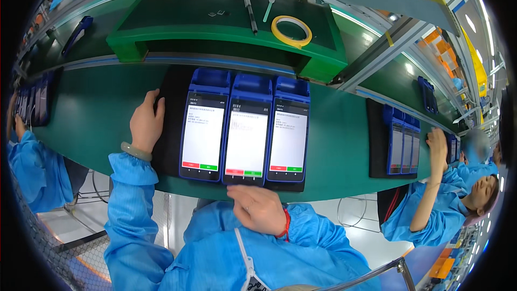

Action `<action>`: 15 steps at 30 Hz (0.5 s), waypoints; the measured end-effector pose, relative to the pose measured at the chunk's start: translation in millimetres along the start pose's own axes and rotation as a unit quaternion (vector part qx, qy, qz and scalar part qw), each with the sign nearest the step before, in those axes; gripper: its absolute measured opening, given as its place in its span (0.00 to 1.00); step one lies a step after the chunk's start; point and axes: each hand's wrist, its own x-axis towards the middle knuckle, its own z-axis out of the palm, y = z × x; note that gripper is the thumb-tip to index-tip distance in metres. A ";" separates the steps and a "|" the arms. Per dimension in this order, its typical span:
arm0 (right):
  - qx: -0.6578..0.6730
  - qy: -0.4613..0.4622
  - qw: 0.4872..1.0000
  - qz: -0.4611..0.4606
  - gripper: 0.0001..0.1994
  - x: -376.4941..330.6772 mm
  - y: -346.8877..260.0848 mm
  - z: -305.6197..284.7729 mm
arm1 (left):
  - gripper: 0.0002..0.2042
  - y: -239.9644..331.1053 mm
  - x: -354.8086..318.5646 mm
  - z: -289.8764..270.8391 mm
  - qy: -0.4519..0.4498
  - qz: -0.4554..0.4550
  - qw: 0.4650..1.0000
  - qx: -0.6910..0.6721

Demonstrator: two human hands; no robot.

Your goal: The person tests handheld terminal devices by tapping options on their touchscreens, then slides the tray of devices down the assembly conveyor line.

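On the black tray (pixel 168 145), three blue terminals (pixel 245 132); left hand (pixel 146 123) flat, right hand (pixel 259 209) loose.

Electronics assembly line, factory floor. Long green conveyor belt (pixel 97 124) with black trays (pixel 169 145) carrying rows of blue handheld terminals (pixel 247 129), screens lit. Green raised shelf (pixel 177 32) over the belt holds a tape roll (pixel 291 30) and a pen (pixel 251 14). Workers in blue antistatic smocks (pixel 417 213) sit side by side at identical stations. Aluminium framing (pixel 377 54), parts bins (pixel 444 56) behind.
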 end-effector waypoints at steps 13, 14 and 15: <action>-0.241 0.146 0.947 0.152 0.11 -23.8 21.6 -63.6 | 0.14 -2.2 0.1 1.7 0.002 -0.002 1.000 0.011; -0.241 0.151 0.944 0.165 0.11 -21.9 21.2 -62.3 | 0.14 -0.6 0.5 0.2 -0.004 -0.009 1.000 0.014; -0.239 0.150 0.945 0.164 0.11 -20.3 19.7 -61.2 | 0.14 1.0 0.7 -0.9 -0.010 -0.017 1.000 0.018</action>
